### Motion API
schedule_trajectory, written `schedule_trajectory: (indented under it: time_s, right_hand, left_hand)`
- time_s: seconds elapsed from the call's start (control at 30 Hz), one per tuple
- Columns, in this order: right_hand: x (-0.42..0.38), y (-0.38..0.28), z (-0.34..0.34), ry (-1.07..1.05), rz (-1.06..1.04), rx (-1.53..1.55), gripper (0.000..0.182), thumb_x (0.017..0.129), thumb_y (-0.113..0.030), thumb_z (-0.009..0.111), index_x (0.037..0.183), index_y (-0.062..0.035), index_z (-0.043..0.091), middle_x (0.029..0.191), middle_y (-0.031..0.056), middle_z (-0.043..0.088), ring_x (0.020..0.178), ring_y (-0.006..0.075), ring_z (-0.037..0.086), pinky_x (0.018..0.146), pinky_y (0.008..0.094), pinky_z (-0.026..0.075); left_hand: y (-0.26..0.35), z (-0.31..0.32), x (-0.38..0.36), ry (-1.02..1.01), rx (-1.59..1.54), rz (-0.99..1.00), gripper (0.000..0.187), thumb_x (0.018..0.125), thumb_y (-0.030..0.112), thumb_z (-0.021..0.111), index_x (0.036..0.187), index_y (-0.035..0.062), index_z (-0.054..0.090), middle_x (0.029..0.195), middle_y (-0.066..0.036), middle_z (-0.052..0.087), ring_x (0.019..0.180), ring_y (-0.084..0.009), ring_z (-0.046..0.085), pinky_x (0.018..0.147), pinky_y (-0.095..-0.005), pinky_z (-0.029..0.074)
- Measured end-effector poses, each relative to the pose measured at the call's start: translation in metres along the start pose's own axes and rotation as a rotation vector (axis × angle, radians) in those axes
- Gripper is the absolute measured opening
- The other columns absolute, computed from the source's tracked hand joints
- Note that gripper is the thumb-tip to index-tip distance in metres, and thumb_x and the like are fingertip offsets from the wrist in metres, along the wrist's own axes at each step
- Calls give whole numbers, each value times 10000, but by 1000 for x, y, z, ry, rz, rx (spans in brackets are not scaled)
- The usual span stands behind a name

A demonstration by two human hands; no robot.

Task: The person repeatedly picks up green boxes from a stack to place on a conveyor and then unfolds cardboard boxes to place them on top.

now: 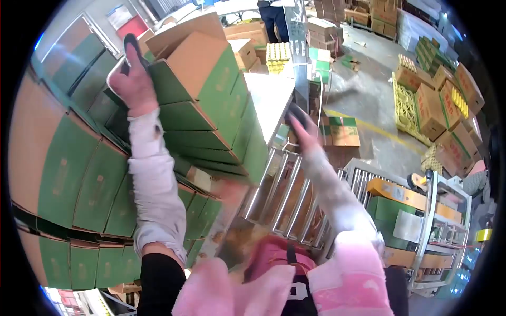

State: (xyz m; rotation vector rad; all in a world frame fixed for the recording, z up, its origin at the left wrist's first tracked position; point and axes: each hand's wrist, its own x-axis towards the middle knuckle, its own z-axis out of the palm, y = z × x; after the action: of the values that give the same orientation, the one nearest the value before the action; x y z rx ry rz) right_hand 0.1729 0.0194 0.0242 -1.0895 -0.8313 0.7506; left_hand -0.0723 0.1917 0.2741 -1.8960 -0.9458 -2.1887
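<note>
Pink fleece sleeves fill the bottom of the view, above steel conveyor rollers [279, 195]. Raised high, the left hand [133, 79], in a pink and black glove, presses flat with fingers together against the side of the top green and brown cardboard box [203, 73], its flaps open, on a tall stack of like boxes [89, 179]. Blurred, the right hand [301, 129] reaches forward near the white surface [266, 100]; its grip cannot be told.

I see bright, even daylight; strong fisheye bending with black corners; my gloved right hand [300, 129] is motion-blurred.
</note>
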Motion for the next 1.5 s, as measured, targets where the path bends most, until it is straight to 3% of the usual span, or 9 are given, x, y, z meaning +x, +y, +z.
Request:
schedule_trajectory:
  time_s: [0.13, 0.23, 0.53, 0.63, 0.87, 0.97, 1.17, 1.37, 1.5]
  right_hand:
    - [98, -33, 84, -148, -226, 339, 563, 857, -311, 554, 1291, 5, 384, 1199, 164, 527, 1082, 196, 533, 918, 282, 415]
    - [44, -85, -20, -64, 109, 513, 395, 865, -148, 530, 1192, 64, 469, 1110, 173, 577, 959, 198, 608, 830, 274, 497]
    - [-216, 138, -324, 521, 323, -498, 677, 649, 2, 722, 1252, 64, 420, 1167, 148, 542, 1083, 237, 516, 909, 325, 432]
    - [-294, 174, -376, 608, 594, 106, 667, 673, -43, 699, 1273, 22, 415, 1169, 169, 540, 1088, 254, 508, 949, 322, 394]
    - [-127, 1, -274, 574, 21, -1876, 653, 740, -502, 562, 1229, -84, 447, 1215, 177, 475, 1168, 357, 401, 1018, 459, 274]
    - [-158, 87, -280, -4, 36, -1662, 604, 739, -436, 585, 1214, -80, 474, 1225, 147, 478, 1194, 322, 394, 1040, 454, 253]
    - [-269, 76, -318, -212, 110, -1541, 529, 717, -277, 625, 1188, -80, 489, 1299, 135, 430, 1241, 311, 356, 1055, 471, 233]
    - [-234, 77, -282, 189, 0, -1503, 524, 698, -199, 643, 1180, -68, 483, 1267, 143, 459, 1211, 327, 384, 1040, 469, 258]
    - [-63, 52, -45, 110, 106, -111, 700, 754, -331, 690, 1328, -79, 379, 1299, 134, 443, 1194, 252, 418, 1006, 342, 324]
  left_hand:
    - [127, -16, -61, -71, -164, -107, 281, 882, 211, 548, 697, 4, 589, 646, -58, 571, 541, -188, 551, 518, -316, 459]
    - [179, -39, -113, -448, -321, 889, 144, 676, 260, 620, 742, 131, 628, 770, -44, 591, 806, -274, 579, 850, -484, 396]
    - [130, -11, -422, -2031, -74, 261, 427, 631, 353, 711, 1025, 207, 636, 955, -16, 632, 928, -188, 568, 811, -369, 384]
    - [155, 2, -497, -1840, -266, 502, 482, 608, 313, 742, 1043, 151, 612, 980, -37, 624, 972, -237, 553, 899, -396, 376]
    - [210, 55, -547, -1687, -69, 368, 1141, 516, 462, 787, 1400, 84, 174, 1390, -204, 281, 1289, -399, 241, 1063, -522, 146]
    - [167, 37, -622, -1589, -119, -532, 1211, 501, 450, 806, 1387, 21, 101, 1333, -266, 331, 1235, -368, 343, 1023, -448, 263]
    - [216, 10, -567, -1482, -706, -1314, 653, 681, 178, 740, 1232, -11, 445, 1158, -125, 550, 1013, -212, 557, 856, -296, 434]
    - [127, -67, -236, -456, -283, 4, 373, 777, 163, 618, 1081, -13, 491, 958, -125, 567, 837, -238, 549, 729, -323, 442]
    - [2, -36, -118, 5, 224, 228, 218, 841, 153, 536, 981, -14, 522, 824, -124, 577, 719, -256, 543, 644, -341, 447]
